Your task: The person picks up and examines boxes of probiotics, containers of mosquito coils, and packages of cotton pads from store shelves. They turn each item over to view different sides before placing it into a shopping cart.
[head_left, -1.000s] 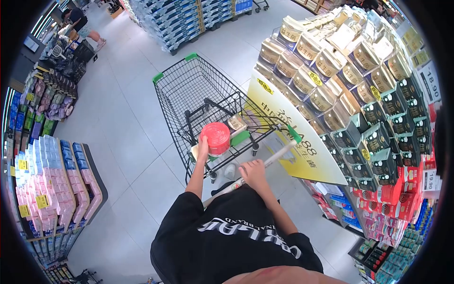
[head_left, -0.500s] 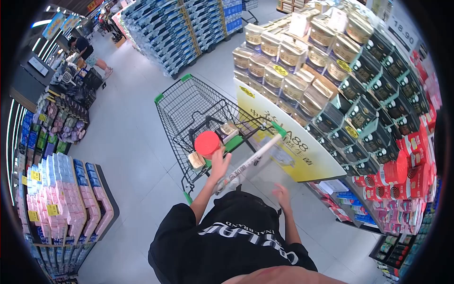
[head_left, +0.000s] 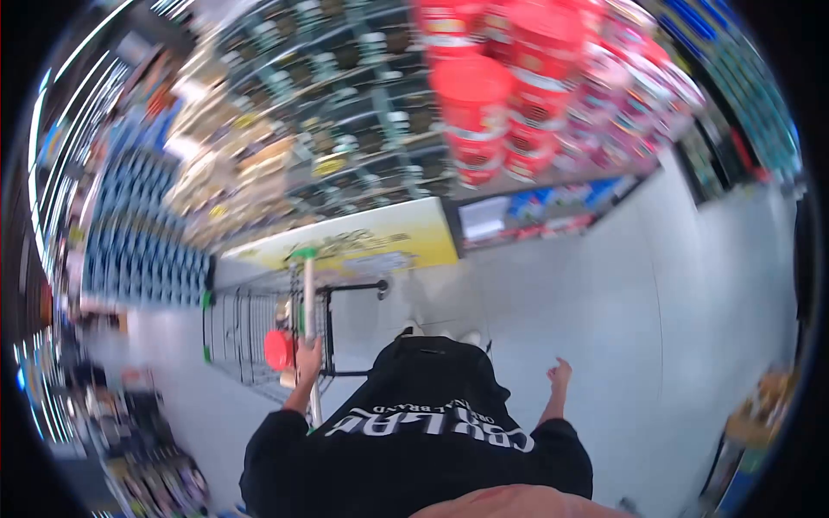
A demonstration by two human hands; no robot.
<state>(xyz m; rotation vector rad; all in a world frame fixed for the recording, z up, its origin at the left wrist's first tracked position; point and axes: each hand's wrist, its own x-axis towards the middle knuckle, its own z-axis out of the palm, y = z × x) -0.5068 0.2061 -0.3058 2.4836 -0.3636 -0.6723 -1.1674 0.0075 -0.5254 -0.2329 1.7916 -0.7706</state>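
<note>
My left hand [head_left: 308,360] is wrapped round the pale handle bar [head_left: 310,298] of the shopping cart [head_left: 250,332], at the lower left of the view. A tub with a round red lid [head_left: 278,350] lies in the cart just left of that hand, with small beige packages beside it, partly hidden by the frame. My right hand [head_left: 560,373] hangs over the floor at my right side, touching nothing; its fingers are partly apart and hold nothing.
A display of dark green and beige packages [head_left: 363,112] stands ahead, above a yellow and white board [head_left: 380,244]. Red tubs [head_left: 473,112] stack to its right. Blue stacks [head_left: 138,224] rise at left. Grey floor [head_left: 604,293] spreads at right.
The view has turned right, so the cart now appears at lower left and the red tubs ahead. My left hand has gone from the red-lidded tub to the handle and closed round it.
</note>
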